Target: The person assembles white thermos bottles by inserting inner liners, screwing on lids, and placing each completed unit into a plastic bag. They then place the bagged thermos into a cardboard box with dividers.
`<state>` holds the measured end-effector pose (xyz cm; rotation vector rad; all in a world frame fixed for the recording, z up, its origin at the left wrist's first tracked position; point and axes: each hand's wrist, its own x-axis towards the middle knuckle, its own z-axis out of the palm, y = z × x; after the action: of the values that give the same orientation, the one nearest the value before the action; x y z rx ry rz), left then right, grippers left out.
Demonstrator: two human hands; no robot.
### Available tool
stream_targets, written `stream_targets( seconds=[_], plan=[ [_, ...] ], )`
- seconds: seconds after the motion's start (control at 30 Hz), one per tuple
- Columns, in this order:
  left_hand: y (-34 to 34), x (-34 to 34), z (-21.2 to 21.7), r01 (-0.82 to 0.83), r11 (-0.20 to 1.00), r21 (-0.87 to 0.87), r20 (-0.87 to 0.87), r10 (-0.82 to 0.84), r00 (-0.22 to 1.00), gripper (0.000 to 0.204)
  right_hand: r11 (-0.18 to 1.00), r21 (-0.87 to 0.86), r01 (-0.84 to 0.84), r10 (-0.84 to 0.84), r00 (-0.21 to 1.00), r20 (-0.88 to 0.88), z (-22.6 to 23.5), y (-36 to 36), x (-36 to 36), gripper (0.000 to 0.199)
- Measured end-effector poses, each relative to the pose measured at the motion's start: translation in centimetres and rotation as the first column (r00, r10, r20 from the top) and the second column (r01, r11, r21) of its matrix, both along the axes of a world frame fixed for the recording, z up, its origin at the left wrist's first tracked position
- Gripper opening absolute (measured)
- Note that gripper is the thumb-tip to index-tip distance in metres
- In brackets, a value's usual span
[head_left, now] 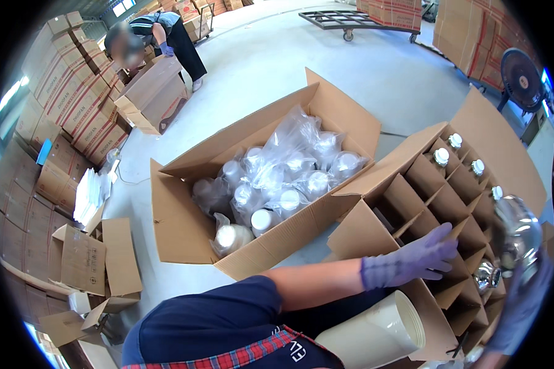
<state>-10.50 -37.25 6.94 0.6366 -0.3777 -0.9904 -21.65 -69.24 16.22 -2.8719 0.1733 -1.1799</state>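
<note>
My left hand [412, 259], in a purple glove, reaches across to the right and lies flat with fingers apart on a cardboard divider of the partitioned carton [511, 147]. At the right rim my right hand [524, 301], also gloved and blurred, holds a clear shiny bottle [516, 234] over the carton's near cells. Three white-capped bottles [441, 156] stand in the far cells. To the left is an open carton [178, 227] holding several white-capped bottles in clear plastic bags [289, 169].
A cream-coloured roll [375, 335] lies under my left arm. A co-worker [160, 37] bends over a carton [151, 92] at the top left. Stacked cartons [61, 92] line the left side, with flattened boxes [92, 258] below. A wheeled pallet cart [351, 21] and a fan [522, 77] stand at the back.
</note>
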Motion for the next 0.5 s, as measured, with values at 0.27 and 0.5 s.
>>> stream_targets(
  seconds=[0.27, 0.5],
  plan=[
    [2.9, -2.8, -0.3, -0.388, 0.913, 0.129, 0.571, 0.252, 0.782, 0.128, 0.911, 0.313, -0.268, 0.282, 0.959, 0.000, 0.5, 18.0, -5.2, 0.059],
    [11.9, -9.1, 0.0, -0.379, 0.801, 0.464, 0.815, -0.218, 0.538, 0.090, 0.518, 0.851, -0.087, 0.696, 0.621, -0.360, -6.0, 18.0, -3.8, 0.038]
  ],
)
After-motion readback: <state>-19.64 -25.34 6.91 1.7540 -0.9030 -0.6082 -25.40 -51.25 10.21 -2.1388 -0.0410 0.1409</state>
